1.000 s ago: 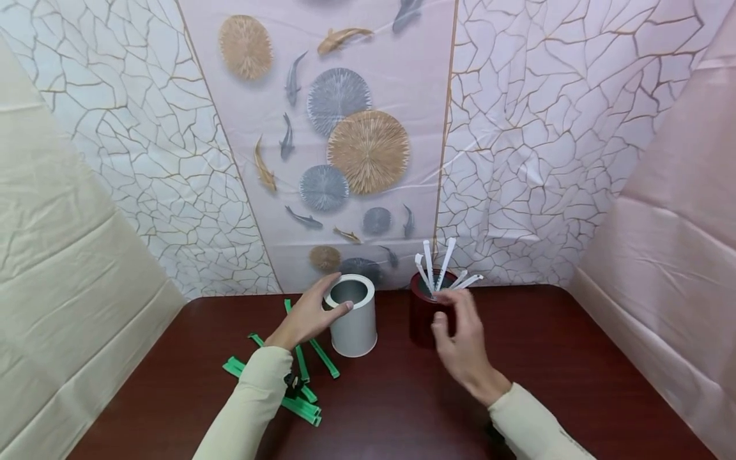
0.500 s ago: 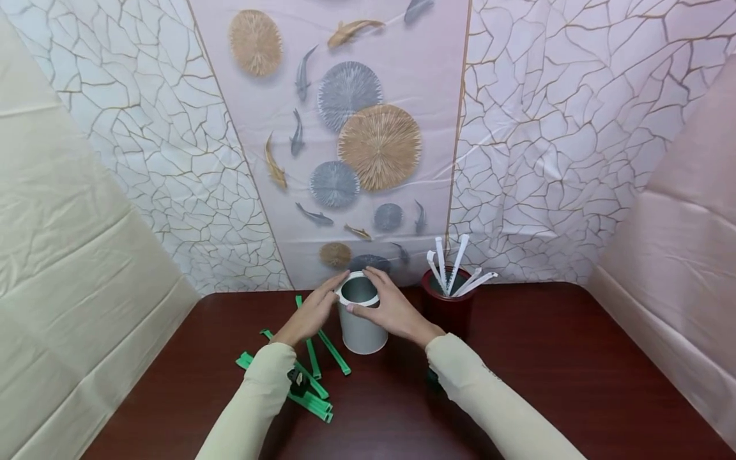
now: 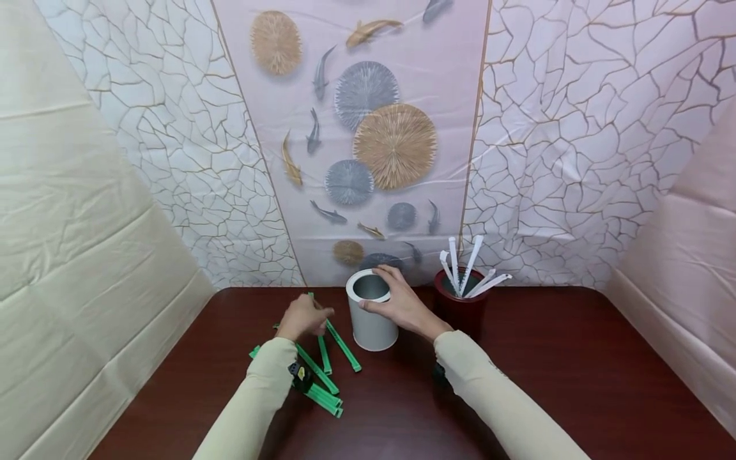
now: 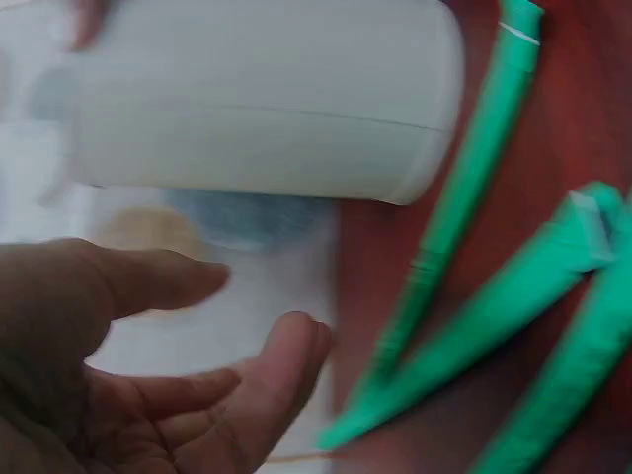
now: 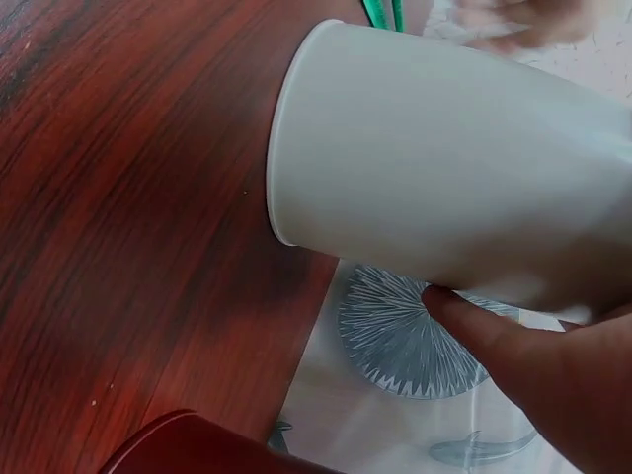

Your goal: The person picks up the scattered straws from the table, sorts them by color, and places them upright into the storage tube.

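A grey-white cylindrical canister (image 3: 375, 327) with an open top stands upright on the dark red table. My right hand (image 3: 402, 305) grips it at the rim, fingers over the far side and thumb on the near side. To its left my left hand (image 3: 300, 317) hovers over several long, narrow green strips (image 3: 343, 345), which look like bag clips. The left wrist view shows that hand (image 4: 188, 365) with fingers and thumb apart and nothing between them. Green strips (image 4: 464, 188) lie beyond it. The left forearm hides part of the pile.
Right of the canister stands a dark red canister (image 3: 458, 313) with several white strips (image 3: 470, 265) sticking out of the top. A patterned cloth (image 3: 397, 147) hangs behind the table (image 3: 546, 370), with plain cloth at both sides.
My right hand has come from the red canister to the grey-white canister and holds its rim. My left hand has left that rim and moved left, over the green strips.
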Demonstrator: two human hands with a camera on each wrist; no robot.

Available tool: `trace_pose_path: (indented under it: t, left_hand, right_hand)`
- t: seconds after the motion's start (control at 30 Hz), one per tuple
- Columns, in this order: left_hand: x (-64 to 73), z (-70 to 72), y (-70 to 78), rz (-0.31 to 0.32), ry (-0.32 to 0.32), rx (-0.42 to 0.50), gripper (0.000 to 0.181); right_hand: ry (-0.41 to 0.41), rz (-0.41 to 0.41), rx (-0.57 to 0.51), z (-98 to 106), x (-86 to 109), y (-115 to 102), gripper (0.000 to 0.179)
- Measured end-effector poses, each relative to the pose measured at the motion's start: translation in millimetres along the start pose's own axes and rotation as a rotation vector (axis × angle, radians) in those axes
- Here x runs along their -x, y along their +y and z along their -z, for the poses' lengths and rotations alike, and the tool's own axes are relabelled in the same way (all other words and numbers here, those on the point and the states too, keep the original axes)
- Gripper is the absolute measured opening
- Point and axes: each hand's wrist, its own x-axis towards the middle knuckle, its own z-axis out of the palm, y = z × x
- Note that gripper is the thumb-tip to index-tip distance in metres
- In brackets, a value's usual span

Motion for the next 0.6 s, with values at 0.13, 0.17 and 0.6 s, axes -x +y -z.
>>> trace_pose_path:
  t: [0.13, 0.17, 0.6]
  left_hand:
    - [-7.0, -19.1, -13.3, 0.065, 0.023, -0.037, 0.043]
    - [-8.5, -22.7, -14.7, 0.074, 0.038, -0.033, 0.041]
    - [-32.3, -34.2, -12.3, 0.201, 0.020, 0.034, 0.022]
  right_hand:
    - [0.016, 0.010, -0.008, -5, -0.5, 4, 0.084]
    - [0.018, 0.015, -0.009, -6, -0.1, 4, 0.084]
    - [0.074, 0.039, -0.060, -7, 2.9, 4, 0.083]
